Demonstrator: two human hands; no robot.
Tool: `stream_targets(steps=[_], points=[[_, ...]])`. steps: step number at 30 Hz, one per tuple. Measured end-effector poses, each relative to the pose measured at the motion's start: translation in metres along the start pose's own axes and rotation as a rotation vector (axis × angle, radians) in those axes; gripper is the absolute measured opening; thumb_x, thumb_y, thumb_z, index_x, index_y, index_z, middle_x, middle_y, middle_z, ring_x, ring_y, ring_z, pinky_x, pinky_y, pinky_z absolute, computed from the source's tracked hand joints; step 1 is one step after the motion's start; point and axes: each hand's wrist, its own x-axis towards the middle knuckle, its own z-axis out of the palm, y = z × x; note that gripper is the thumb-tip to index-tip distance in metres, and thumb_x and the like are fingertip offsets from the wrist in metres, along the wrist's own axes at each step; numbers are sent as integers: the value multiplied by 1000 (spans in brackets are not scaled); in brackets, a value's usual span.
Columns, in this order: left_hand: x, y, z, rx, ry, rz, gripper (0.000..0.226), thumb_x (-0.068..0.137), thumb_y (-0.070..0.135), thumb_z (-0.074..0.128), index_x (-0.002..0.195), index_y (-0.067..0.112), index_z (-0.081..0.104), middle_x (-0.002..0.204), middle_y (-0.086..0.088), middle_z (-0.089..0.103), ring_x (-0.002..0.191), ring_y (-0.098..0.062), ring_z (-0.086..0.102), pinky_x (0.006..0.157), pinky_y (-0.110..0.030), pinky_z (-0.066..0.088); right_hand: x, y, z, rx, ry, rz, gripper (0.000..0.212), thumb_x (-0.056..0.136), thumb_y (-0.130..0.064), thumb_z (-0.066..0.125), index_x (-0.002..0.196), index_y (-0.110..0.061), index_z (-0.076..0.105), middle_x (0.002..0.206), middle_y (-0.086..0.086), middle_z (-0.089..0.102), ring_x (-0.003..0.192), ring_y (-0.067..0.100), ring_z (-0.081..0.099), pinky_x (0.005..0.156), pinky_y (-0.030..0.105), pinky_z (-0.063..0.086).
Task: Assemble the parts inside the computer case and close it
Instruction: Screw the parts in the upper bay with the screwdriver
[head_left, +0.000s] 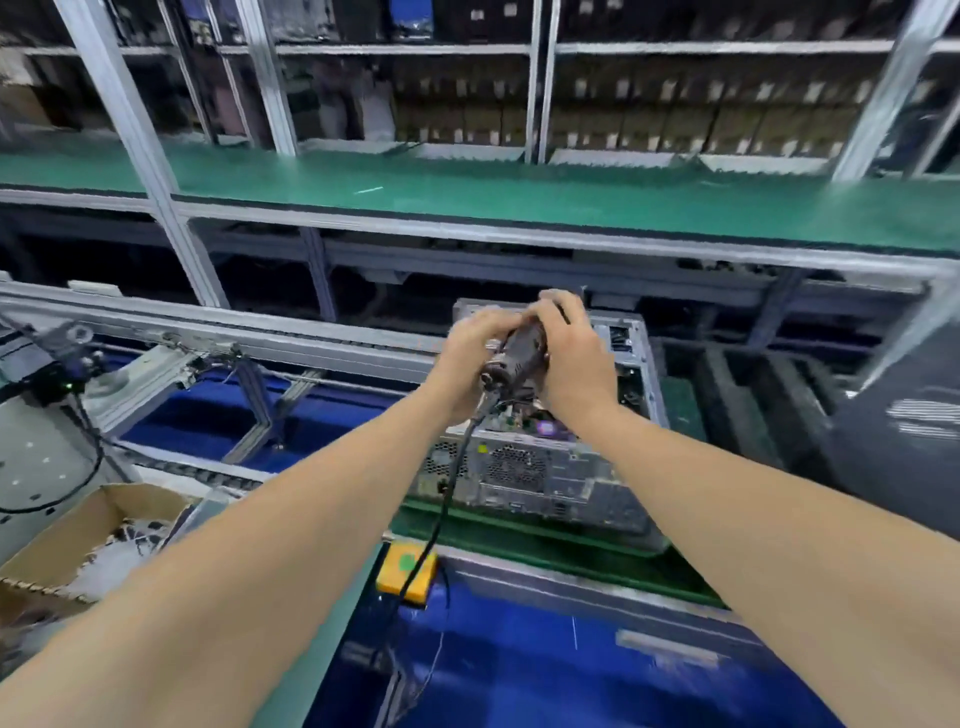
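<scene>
Both my hands are closed round one dark electric screwdriver — my left hand curled on its left side, my right hand wrapped over its right — and its single black cable hangs down toward me. Directly under them sits the one computer case, vented rear panel facing me (blur hides the parts inside). Farther out: one yellow button box just before the case, one cardboard box at lower left, one long green shelf above.

Shelf boxes beyond the computer case: pale labels are blurring, unreadable.
Yellow box before the case: green mark is showing no letters.
</scene>
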Motion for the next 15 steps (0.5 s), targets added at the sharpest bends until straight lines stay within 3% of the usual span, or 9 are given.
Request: stream_targets(steps=[2,5,8,10,13,15], points=[[12,-8,46,15,-67,-31,19,81,26,66,88,8,62,94,-13,50,86,-25,54,70,-33,46,-6,43,-28,11,126,49,42,84,-8,72,123,-20,65,138,-1,60,92,35,68,65,41,54],[31,-36,114,43,-202,-95,14,84,27,66,91,19,76,85,-11,56,73,-24,59,66,-34,47,-20,115,-63,115,299,180,29,85,-14,69,111,-27,70,113,-10,74,95,24,71,71,42,58],[55,-79,181,82,-272,-155,27,94,17,56,110,23,76,80,-9,57,58,-16,58,51,-24,43,-32,195,-86,206,284,246,28,82,-12,76,107,-23,70,101,-8,75,90,22,71,75,44,59],[63,-100,204,124,-259,-151,28,94,12,55,112,22,73,82,-11,60,56,-15,60,47,-22,45,-41,223,-87,264,252,301,24,82,-9,76,101,-21,69,92,-7,75,84,21,71,76,47,58],[85,-153,260,180,-186,-187,20,95,12,54,110,17,67,80,-7,66,56,-13,64,48,-23,49,-57,286,-88,325,203,401,11,82,-27,72,92,-26,68,80,-11,72,76,14,69,76,45,59],[96,-189,281,183,-124,-244,15,99,14,51,111,13,60,83,-8,66,58,-13,66,52,-25,52,-70,321,-82,339,177,454,15,78,-39,69,89,-29,69,76,-13,72,77,14,70,83,46,58]])
